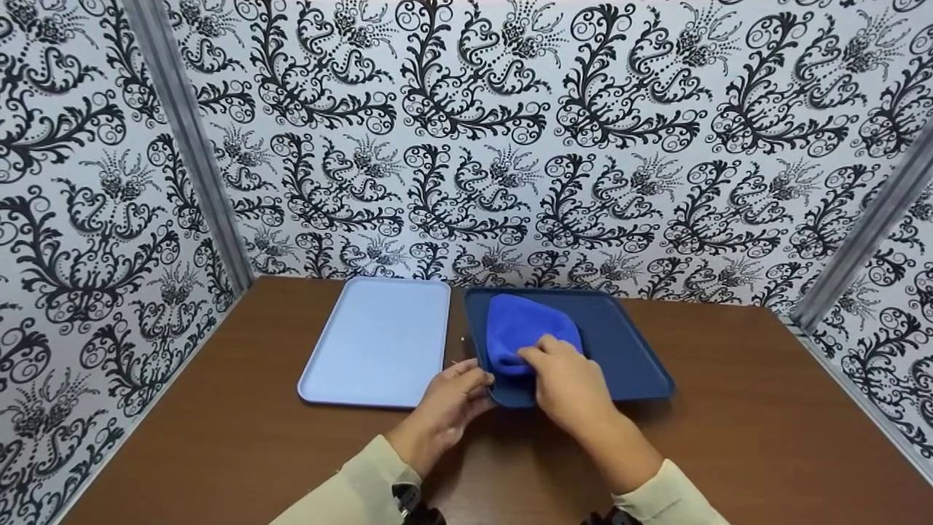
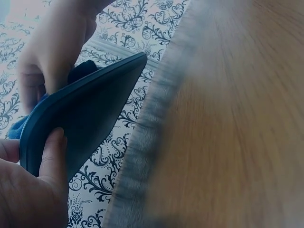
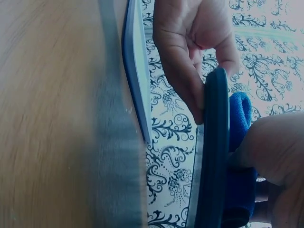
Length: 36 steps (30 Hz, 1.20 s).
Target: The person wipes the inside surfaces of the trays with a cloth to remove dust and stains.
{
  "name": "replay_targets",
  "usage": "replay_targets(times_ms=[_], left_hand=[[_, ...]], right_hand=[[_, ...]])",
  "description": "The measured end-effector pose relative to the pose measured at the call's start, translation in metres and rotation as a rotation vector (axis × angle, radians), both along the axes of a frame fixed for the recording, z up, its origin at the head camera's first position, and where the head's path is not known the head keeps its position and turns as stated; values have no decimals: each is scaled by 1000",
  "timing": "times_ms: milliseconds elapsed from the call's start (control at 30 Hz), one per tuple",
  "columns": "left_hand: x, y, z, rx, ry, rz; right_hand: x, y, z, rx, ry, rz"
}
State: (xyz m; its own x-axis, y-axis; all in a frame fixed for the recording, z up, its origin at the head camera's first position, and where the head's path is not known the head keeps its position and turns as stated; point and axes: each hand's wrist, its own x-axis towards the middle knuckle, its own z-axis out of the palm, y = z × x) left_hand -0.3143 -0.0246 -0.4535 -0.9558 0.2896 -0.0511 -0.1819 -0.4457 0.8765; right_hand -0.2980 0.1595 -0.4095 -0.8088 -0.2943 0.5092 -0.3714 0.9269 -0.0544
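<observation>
My left hand (image 1: 448,408) pinches the near left corner of a dark blue tray (image 1: 630,354), one digit on its underside in the left wrist view. The near side of this tray is raised off the table. A bright blue cloth (image 1: 525,324) lies bunched over the tray's left half. My right hand (image 1: 572,386) grips the cloth from above, pressing it to the tray surface. From the right wrist view, folds of the cloth (image 3: 241,116) bulge beside the tray's rim (image 3: 214,142). Part of the cloth is hidden under the right hand.
A light blue tray (image 1: 375,343) lies flat on the brown wooden table (image 1: 240,430), just left of the dark one. Black-and-white patterned walls (image 1: 481,146) enclose the table at the back and both sides. Grey strips (image 1: 189,131) run up the corners.
</observation>
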Motion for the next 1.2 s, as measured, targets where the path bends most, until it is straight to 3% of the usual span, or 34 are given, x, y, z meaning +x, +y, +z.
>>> replay_targets(times_ms=[200,367,467,667,867,1200], left_hand=[[0,0,1,-10,-2,5],[-1,0,2,-2,0,19],[-1,-1,4,6,-1,26],[0,-2,4,-2,-4,36],[0,-2,3,-4,-3,34],[1,-1,2,-10,2,27]], right_hand=[[-5,0,-3,52,96,116],[-14,15,-3,86,166,270],[-20,28,-2,107,180,352],[-30,57,-4,156,204,437],[-37,85,-8,175,223,460],[-40,116,-12,184,222,394]])
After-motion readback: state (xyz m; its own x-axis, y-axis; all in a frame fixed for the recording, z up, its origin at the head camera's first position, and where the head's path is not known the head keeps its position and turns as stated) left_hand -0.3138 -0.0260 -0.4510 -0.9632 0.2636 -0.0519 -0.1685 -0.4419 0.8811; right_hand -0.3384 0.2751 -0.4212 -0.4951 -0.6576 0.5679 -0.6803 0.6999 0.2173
